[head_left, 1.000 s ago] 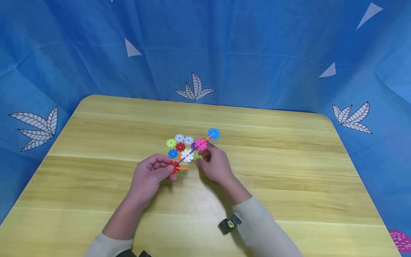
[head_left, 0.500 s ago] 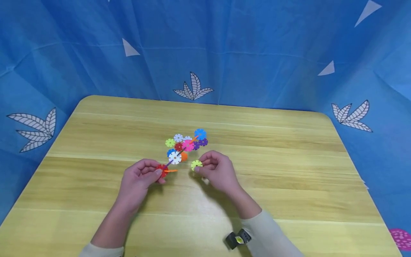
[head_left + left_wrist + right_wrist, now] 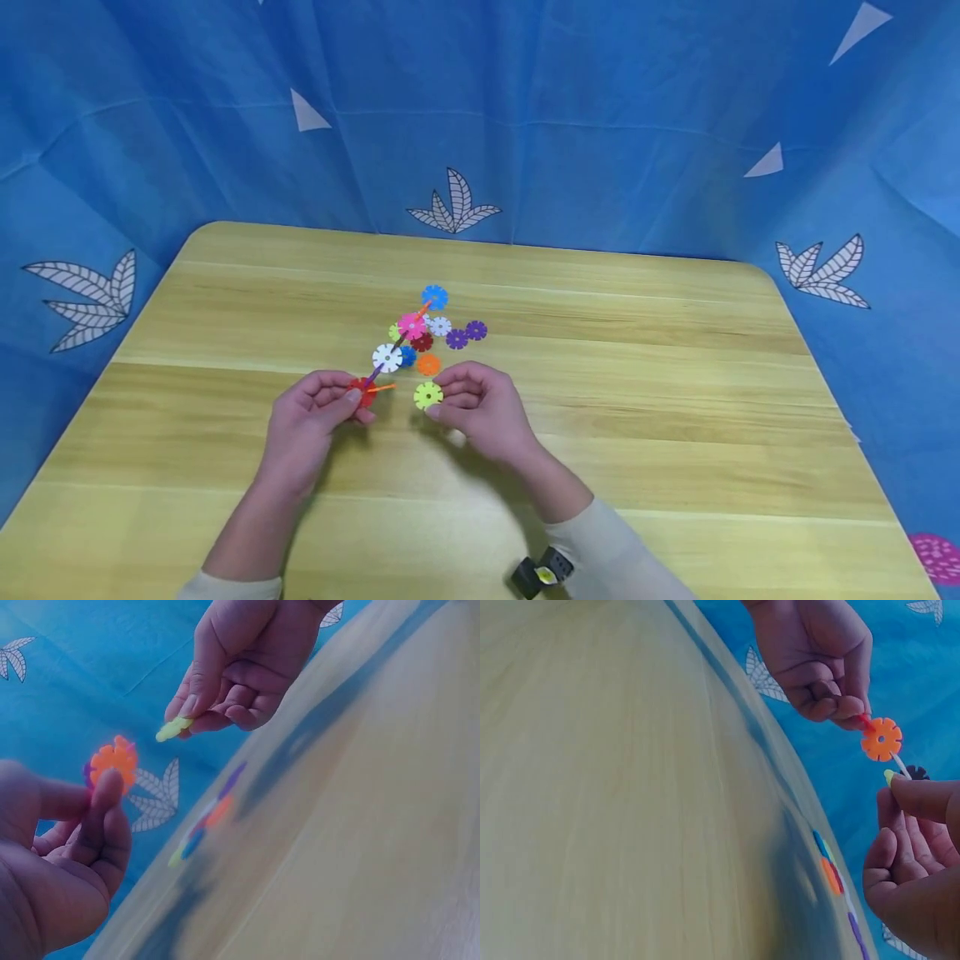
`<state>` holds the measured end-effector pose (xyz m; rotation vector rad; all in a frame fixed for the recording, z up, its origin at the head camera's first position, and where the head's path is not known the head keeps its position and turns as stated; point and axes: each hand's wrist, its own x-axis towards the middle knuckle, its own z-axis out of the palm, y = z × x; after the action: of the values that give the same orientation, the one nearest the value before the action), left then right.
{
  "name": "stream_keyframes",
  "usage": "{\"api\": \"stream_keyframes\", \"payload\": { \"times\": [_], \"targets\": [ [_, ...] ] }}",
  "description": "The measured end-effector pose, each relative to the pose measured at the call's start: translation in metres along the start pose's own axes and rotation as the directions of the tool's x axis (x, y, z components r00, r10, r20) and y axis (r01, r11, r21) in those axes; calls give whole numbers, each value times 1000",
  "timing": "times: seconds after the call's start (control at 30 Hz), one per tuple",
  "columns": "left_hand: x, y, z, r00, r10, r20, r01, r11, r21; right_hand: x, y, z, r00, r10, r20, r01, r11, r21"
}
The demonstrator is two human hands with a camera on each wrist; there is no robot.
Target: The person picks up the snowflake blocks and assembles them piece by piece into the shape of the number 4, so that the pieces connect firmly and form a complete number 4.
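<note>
My left hand (image 3: pixel 309 421) pinches the red notched disc (image 3: pixel 366 392) at the near end of a chain of interlocking snowflake discs. The chain slants up and away through a white disc (image 3: pixel 387 358) and a pink disc (image 3: pixel 412 326) to a blue disc (image 3: pixel 435 297), with other discs slotted edge-on between them. An orange disc (image 3: pixel 881 740) juts from the red one toward the right hand. Between thumb and fingers, my right hand (image 3: pixel 486 412) holds a loose yellow-green disc (image 3: pixel 428 396), also visible edge-on (image 3: pixel 174 728). It is apart from the chain in the head view.
Loose discs lie on the wooden table (image 3: pixel 637 375) beyond the hands: orange (image 3: pixel 428 365), dark red (image 3: pixel 422 342), white (image 3: pixel 440 327), two purple (image 3: pixel 467 335) and others partly behind the chain. A patterned blue cloth (image 3: pixel 600 125) hangs behind the table.
My right hand has picked up the yellow-green disc from the group and brought it nearer, then left. My left hand has shifted left with the chain, uncovering the purple and orange discs.
</note>
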<state>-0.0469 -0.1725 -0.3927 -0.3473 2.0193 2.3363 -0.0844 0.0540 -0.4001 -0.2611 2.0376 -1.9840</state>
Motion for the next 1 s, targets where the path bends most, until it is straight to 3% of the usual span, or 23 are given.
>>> {"api": "stream_keyframes", "payload": {
  "times": [0.27,0.57,1.0],
  "targets": [
    [-2,1,-7,1000,28,-1,-28,999,-17,3,-2,12,1000,3,-25,-1,997,76],
    [-5,1,-14,999,41,-3,-41,998,-41,6,-3,23,998,-66,-20,68,990,120],
    [-5,1,-16,999,42,-26,-43,998,-41,11,1,33,997,-81,-17,82,992,94]
  ]
}}
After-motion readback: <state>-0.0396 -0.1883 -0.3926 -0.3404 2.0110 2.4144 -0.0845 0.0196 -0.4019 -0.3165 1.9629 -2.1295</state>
